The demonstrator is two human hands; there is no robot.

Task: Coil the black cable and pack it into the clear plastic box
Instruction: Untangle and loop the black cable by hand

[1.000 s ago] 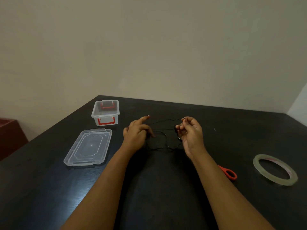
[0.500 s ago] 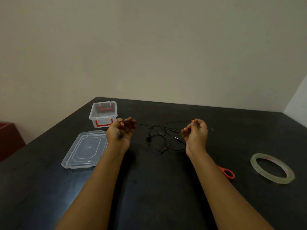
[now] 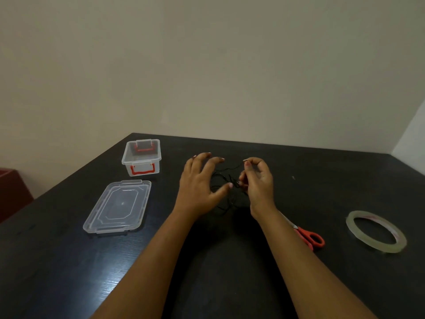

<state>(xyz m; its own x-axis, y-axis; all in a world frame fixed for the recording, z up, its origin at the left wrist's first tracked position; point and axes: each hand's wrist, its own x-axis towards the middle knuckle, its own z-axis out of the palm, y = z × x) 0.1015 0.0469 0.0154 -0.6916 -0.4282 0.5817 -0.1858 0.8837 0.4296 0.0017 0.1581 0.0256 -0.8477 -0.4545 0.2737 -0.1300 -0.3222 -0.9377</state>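
Note:
A thin black cable (image 3: 227, 175) lies in loose tangled loops on the dark table, between my two hands. My right hand (image 3: 258, 180) pinches one strand of it at the fingertips, and holds more of the bundle lower in the fingers. My left hand (image 3: 199, 185) hovers just left of the loops with its fingers spread; the thumb tip reaches the bundle near my right hand. The clear plastic box (image 3: 141, 158) with red latches stands without a lid at the far left. Its clear lid (image 3: 119, 206) lies flat in front of it.
Red-handled scissors (image 3: 310, 237) lie under and to the right of my right forearm. A roll of clear tape (image 3: 376, 230) lies flat at the right. The table's left edge runs diagonally behind the box, with a red-brown object (image 3: 11, 192) beyond it.
My left hand had pulled a strand out to the left; it has let go, spread its fingers and come back right to the loops. My right hand keeps its pinch.

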